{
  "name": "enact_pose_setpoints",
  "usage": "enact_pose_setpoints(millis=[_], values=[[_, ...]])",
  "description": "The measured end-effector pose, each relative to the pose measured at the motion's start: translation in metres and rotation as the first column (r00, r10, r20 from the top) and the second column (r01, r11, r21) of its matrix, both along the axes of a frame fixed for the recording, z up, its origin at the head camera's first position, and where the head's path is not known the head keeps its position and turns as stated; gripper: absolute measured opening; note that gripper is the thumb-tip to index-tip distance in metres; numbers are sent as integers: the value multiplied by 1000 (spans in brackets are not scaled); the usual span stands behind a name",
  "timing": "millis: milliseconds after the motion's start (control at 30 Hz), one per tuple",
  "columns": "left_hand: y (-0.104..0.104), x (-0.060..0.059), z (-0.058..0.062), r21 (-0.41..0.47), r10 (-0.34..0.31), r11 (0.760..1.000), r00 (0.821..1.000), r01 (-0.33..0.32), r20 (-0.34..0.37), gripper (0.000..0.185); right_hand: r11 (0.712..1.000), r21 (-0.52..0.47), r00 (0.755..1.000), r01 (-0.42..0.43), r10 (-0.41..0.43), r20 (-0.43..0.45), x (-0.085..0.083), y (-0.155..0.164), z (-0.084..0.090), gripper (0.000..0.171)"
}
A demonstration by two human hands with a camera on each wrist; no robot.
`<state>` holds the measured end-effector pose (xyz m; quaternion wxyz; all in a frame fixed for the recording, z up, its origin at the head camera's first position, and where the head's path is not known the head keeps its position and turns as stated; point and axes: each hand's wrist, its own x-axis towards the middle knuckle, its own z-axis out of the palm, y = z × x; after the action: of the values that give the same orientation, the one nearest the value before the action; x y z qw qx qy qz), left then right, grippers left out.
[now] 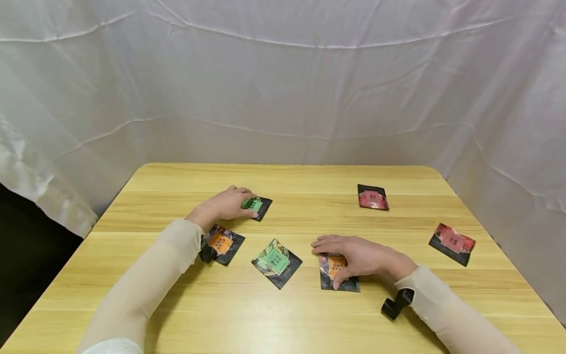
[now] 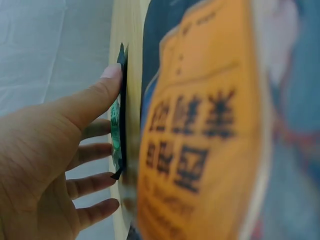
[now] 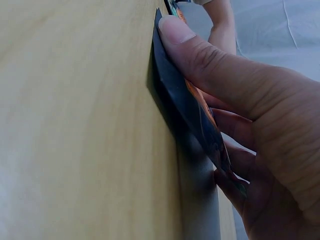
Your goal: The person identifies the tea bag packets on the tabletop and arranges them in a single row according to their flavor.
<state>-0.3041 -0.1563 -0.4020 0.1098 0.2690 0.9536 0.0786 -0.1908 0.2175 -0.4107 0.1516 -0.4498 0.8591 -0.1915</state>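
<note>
Nearest the front edge of the table (image 1: 283,319), the right hand (image 1: 360,255) lies over an orange-labelled packet (image 1: 338,275); its grip is grasping that packet, thumb on the near corner and fingers curled over the top, one edge lifted off the wood. Just left of it lies a green-labelled packet (image 1: 276,263), then a second orange packet (image 1: 221,243) beside the left forearm. Farther back, the left hand (image 1: 227,204) pinches a small green packet (image 1: 256,206), thumb on its edge. Toward the right edge lies a red packet (image 1: 452,243), and another red packet (image 1: 373,197) nearer the far edge.
</note>
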Motion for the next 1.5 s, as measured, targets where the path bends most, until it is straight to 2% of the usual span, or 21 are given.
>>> enact_pose_setpoints(millis=[233, 400, 500, 633, 800, 967, 1100, 1300, 1400, 1500], values=[[-8, -2, 2, 52, -36, 998, 999, 35, 19, 69, 1000, 9, 1000, 13, -13, 23, 0, 1, 0, 84], [-17, -3, 4, 84, -109, 991, 994, 106, 27, 64, 1000, 9, 1000, 17, -17, 20, 1, 2, 1, 84], [-21, -2, 5, 110, -124, 987, 991, 117, 52, 61, 1000, 13, 999, 24, -24, 28, 1, 2, 1, 84], [-24, -2, 1, 158, -78, 985, 993, 63, 89, 67, 1000, 13, 1000, 18, -19, 20, 1, 3, 0, 84], [-28, -4, -5, 226, -33, 974, 997, 16, 72, 69, 1000, 8, 1000, 13, -14, 18, 1, 3, 0, 83], [-38, -5, -5, 210, 1, 978, 999, -10, 43, 74, 1000, 7, 1000, 11, -11, 9, 1, 3, -1, 83], [-49, -5, -5, 206, 39, 977, 998, -48, 49, 81, 1000, 9, 1000, 13, -13, 8, 1, 2, -1, 84], [-69, -5, -4, 253, 33, 966, 998, -46, 54, 73, 1000, 6, 1000, 9, -9, -1, 0, 2, 0, 84], [-80, -5, -5, 261, 39, 964, 996, -59, 83, 71, 1000, -3, 1000, 3, -3, -13, 0, 2, 0, 83], [-90, -5, -7, 278, 69, 955, 988, -106, 137, 74, 1000, -8, 1000, 3, -3, -14, 0, 2, -1, 83]])
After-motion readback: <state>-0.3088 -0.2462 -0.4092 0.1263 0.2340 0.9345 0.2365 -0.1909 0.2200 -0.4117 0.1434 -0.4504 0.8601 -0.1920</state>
